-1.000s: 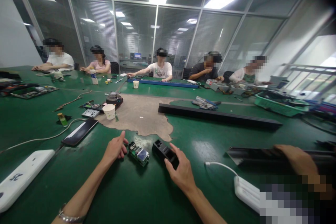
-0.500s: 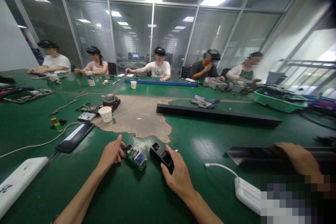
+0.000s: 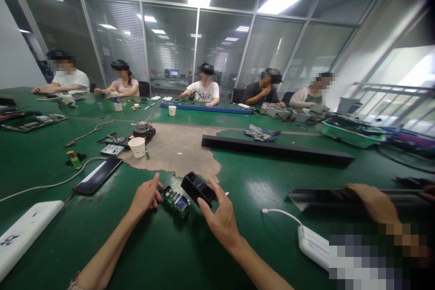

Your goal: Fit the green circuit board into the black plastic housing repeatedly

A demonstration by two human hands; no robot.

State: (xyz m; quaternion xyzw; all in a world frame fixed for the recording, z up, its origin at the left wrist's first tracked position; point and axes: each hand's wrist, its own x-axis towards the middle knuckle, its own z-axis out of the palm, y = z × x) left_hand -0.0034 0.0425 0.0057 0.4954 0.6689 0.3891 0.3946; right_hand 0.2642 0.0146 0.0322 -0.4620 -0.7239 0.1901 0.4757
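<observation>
My right hand (image 3: 222, 219) grips a black plastic casing (image 3: 198, 189) with moulded openings, thumb on the near side and fingers on the far side. The casing is tilted, just above and to the right of a small green circuit board (image 3: 176, 202). This board lies on the table and carries a bluish square screen and several components. My left hand (image 3: 148, 194) rests at the left edge of the board. Its index finger is stretched out, the other fingers are loosely bent, and nothing shows in it.
A phone (image 3: 98, 175), white power strip (image 3: 30, 235) and paper cup (image 3: 137, 147) stand on the left of the green table (image 3: 136, 253). A long black bar (image 3: 275, 149) lies ahead. At right, another person's hand (image 3: 374, 201) touches a dark profile (image 3: 326, 197), near a white power bank (image 3: 312, 247).
My right hand has lifted the black casing and moved it left and away from me, closer to the circuit board. The left hand and the board stay nearly still.
</observation>
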